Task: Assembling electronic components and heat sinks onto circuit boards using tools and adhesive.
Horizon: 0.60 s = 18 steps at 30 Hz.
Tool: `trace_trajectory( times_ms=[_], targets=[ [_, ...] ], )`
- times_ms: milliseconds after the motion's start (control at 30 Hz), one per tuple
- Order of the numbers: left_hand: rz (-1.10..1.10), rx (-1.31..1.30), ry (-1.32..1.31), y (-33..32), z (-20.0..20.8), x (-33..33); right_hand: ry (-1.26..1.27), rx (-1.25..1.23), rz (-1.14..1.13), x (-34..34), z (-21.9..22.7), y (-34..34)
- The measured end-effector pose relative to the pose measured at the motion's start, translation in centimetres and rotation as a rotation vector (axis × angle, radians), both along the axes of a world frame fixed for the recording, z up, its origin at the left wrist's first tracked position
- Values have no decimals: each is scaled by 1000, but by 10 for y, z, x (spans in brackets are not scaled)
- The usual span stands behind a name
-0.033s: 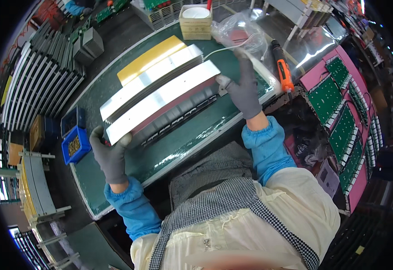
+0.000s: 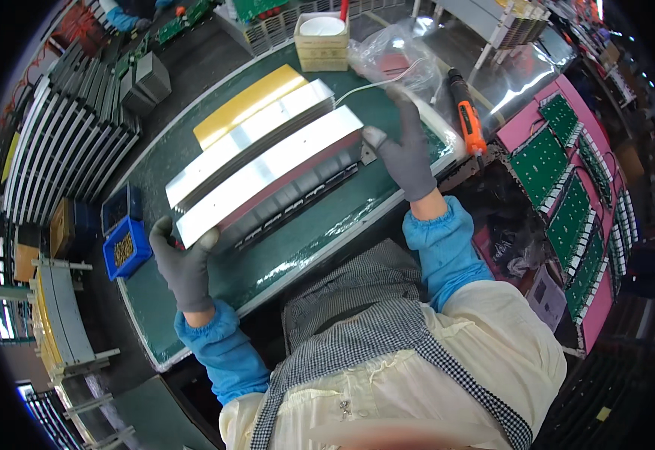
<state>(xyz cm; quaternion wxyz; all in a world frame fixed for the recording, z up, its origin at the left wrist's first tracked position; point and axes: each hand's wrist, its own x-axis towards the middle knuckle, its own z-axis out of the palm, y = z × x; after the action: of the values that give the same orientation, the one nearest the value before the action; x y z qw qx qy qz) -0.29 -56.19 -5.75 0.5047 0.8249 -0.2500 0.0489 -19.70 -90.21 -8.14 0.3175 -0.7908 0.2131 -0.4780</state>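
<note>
A long silvery-white panel (image 2: 271,176) lies slanted across the green worktop, with a reddish strip under its near edge. Alongside it runs a dark grey ribbed part (image 2: 301,196) with black pieces along its side. My gloved left hand (image 2: 183,262) is at the panel's left end, thumb and fingers spread around the corner; whether it touches is hard to tell. By the right end, my gloved right hand (image 2: 406,154) has its thumb just off the edge and its fingers stretched away. Behind lie a stack of similar silvery panels (image 2: 249,139) and a yellow sheet (image 2: 252,103).
A blue bin (image 2: 138,251) of small brass-coloured pieces sits at the worktop's left edge. An orange-black power screwdriver (image 2: 468,116) lies at right, near a clear plastic bag (image 2: 395,60) and a box (image 2: 322,56). Green circuit boards (image 2: 541,165) rest on a pink sheet farther right.
The view has shifted slightly. My right thumb has come a little away from the panel's end, and my left hand has drawn slightly toward me.
</note>
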Motion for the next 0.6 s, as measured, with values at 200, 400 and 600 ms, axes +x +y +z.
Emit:
trace_trajectory(
  times_ms=[200,400,600],
  targets=[
    [-126,-140,13,-2,13,-10,-391,195,-128,-12,33,-57],
    [-67,-369,-227,17,10,8,663,-407,-179,39,61,-162],
    [572,-478,-254,33,-17,26,1264,-471,104,77,48,-191]
  ],
)
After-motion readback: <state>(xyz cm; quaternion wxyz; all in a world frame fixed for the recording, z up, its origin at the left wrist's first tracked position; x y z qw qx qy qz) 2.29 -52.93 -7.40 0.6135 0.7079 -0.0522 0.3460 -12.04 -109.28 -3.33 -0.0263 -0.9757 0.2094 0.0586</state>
